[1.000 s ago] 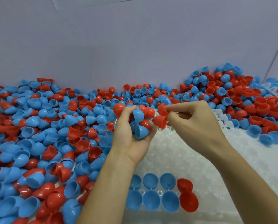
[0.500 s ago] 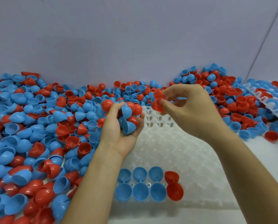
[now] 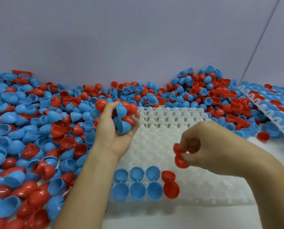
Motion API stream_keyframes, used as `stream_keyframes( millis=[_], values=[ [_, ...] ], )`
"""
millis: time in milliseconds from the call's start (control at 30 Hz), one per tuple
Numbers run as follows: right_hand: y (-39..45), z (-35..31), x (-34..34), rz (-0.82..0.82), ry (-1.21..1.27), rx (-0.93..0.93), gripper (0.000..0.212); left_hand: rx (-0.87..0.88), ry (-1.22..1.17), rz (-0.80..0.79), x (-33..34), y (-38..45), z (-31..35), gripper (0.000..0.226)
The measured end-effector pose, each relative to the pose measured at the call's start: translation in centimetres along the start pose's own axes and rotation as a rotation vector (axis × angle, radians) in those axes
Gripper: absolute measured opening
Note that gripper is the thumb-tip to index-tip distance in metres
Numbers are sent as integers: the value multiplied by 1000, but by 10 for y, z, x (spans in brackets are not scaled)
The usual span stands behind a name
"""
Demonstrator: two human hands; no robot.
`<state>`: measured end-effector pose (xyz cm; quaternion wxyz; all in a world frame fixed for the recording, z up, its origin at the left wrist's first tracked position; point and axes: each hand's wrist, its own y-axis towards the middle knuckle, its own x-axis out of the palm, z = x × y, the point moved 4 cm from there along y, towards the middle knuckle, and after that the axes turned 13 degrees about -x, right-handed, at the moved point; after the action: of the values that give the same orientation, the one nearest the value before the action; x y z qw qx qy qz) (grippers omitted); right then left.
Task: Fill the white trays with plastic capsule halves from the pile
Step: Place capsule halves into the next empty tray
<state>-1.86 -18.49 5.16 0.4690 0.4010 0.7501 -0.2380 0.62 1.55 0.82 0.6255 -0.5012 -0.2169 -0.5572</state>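
Your right hand (image 3: 202, 146) pinches a red capsule pair (image 3: 179, 157) above the white tray (image 3: 195, 187); your left hand (image 3: 116, 128) cups a mixed handful of capsule halves (image 3: 123, 113)

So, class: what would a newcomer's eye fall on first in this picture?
First, the huge pile of red and blue capsule halves banked against the wall on the left. Then the left hand cupping a handful over the white tray, and the right hand pinching a red capsule pair above it.
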Motion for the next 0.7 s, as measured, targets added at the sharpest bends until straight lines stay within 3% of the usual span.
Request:
stream_keyframes(
  millis=[267, 700],
  values=[
    [-11, 1, 18, -237, 14, 117, 20, 21, 29, 26, 0, 1, -3, 18],
    [-14, 1, 35, -304, -124, 215, 17, 2, 52, 13, 2, 1, -8, 21]
  ],
)
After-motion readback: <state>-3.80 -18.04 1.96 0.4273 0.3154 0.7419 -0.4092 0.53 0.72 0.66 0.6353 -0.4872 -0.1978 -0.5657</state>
